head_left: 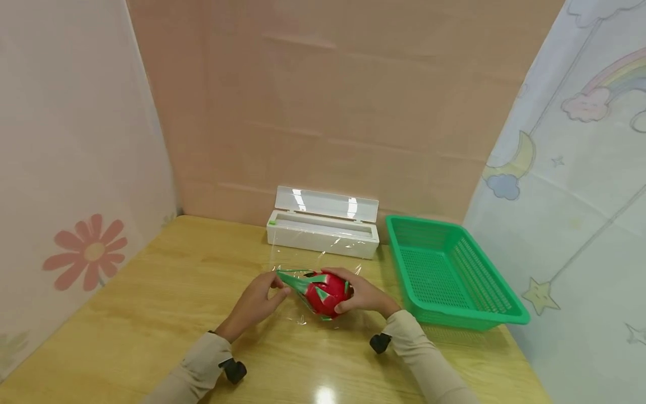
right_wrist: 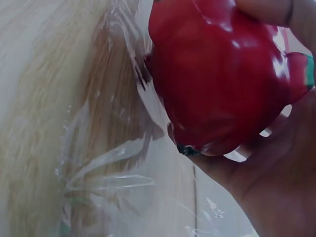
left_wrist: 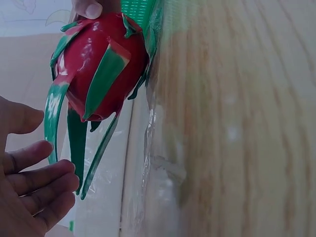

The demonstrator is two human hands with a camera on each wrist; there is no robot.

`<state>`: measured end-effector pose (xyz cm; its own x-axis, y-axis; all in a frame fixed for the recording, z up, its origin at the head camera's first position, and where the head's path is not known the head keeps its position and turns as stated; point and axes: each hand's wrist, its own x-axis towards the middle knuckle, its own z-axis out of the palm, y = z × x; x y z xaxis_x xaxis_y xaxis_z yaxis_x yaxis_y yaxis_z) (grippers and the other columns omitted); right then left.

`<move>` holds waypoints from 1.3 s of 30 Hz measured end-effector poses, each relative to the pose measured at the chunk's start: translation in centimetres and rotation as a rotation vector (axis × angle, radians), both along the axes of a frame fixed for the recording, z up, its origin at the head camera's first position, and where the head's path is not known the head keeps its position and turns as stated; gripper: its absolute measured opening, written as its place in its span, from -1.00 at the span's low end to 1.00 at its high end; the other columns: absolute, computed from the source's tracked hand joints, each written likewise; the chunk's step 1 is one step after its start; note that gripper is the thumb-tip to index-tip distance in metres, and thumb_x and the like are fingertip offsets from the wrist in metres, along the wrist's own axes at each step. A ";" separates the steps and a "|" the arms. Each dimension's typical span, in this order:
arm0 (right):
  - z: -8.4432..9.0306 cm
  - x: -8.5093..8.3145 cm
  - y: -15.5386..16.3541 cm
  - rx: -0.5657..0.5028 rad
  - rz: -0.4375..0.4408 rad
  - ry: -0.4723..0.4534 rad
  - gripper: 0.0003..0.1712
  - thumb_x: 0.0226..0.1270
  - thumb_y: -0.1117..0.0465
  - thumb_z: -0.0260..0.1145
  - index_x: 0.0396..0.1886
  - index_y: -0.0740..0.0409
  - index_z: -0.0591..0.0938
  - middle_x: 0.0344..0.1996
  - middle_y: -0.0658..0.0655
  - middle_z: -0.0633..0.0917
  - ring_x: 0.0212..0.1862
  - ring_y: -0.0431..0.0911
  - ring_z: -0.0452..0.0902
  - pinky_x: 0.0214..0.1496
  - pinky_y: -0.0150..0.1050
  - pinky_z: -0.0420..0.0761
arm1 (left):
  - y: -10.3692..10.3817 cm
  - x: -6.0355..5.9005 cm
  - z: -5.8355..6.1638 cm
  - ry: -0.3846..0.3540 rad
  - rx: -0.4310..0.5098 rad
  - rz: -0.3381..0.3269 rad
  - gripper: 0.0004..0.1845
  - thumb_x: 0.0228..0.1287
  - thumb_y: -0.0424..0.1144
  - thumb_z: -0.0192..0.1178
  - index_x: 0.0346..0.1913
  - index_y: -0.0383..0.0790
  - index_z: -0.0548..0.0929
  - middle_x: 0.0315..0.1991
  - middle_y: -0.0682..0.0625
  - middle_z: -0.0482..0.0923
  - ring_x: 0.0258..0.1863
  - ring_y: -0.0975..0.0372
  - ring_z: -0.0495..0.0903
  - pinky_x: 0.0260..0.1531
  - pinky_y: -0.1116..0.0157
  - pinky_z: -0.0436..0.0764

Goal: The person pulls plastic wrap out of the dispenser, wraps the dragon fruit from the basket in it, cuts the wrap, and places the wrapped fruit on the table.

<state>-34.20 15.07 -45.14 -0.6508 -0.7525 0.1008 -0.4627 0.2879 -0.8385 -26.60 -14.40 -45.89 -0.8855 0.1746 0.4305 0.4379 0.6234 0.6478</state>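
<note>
Right hand (head_left: pixel 364 296) curled around a red dragon fruit (head_left: pixel 327 292), fingers over the top, thumb beneath, gripping it just above a sheet of cling film (head_left: pixel 308 264) spread on the wooden table (head_left: pixel 166 292). Left hand (head_left: pixel 258 300) just beside the fruit's green leafy tips, fingers relaxed and slightly bent, touching the tip end and the film edge, clasping nothing firmly. Beyond both hands, a white cling-film dispenser box (head_left: pixel 323 227) with lid raised. Off to the right hand's outer side, near but apart, a green plastic basket (head_left: pixel 449 269).
</note>
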 end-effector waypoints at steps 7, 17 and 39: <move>-0.3 -0.6 -0.3 -0.001 0.028 -0.052 0.02 0.04 0.20 0.45 0.55 -0.08 0.24 0.35 0.19 0.36 0.25 0.14 0.38 0.01 -0.13 0.67 | -0.3 0.3 -0.2 0.000 -0.007 0.025 -0.86 0.30 -0.21 0.35 -0.26 -0.15 0.58 -0.29 0.05 0.57 -0.37 0.22 0.42 -0.27 0.21 0.50; 0.2 -1.9 -0.3 0.071 0.093 -0.022 0.09 -0.01 0.17 0.48 0.54 0.14 0.18 0.29 0.23 0.43 0.22 0.08 0.43 0.05 -0.17 0.63 | -0.1 0.3 -1.3 0.031 -0.012 0.031 -0.87 0.28 -0.25 0.36 -0.32 -0.09 0.58 -0.34 0.14 0.55 -0.19 0.16 0.57 -0.13 0.10 0.58; 1.4 -2.3 0.3 0.059 0.036 0.152 -0.02 -0.03 0.19 0.48 0.47 0.07 0.34 0.32 0.22 0.43 0.22 0.17 0.43 0.07 -0.08 0.60 | -0.8 -0.1 -0.5 -0.058 -0.038 0.097 -0.92 0.25 -0.44 0.26 -0.33 -0.21 0.59 -0.32 0.00 0.58 -0.23 0.16 0.53 -0.17 0.11 0.56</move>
<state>-36.47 15.42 -43.76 -0.6038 -0.7827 0.1512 -0.5940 0.3153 -0.7401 -26.75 -15.17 -46.43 -0.9221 0.1022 0.3732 0.3372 0.6853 0.6455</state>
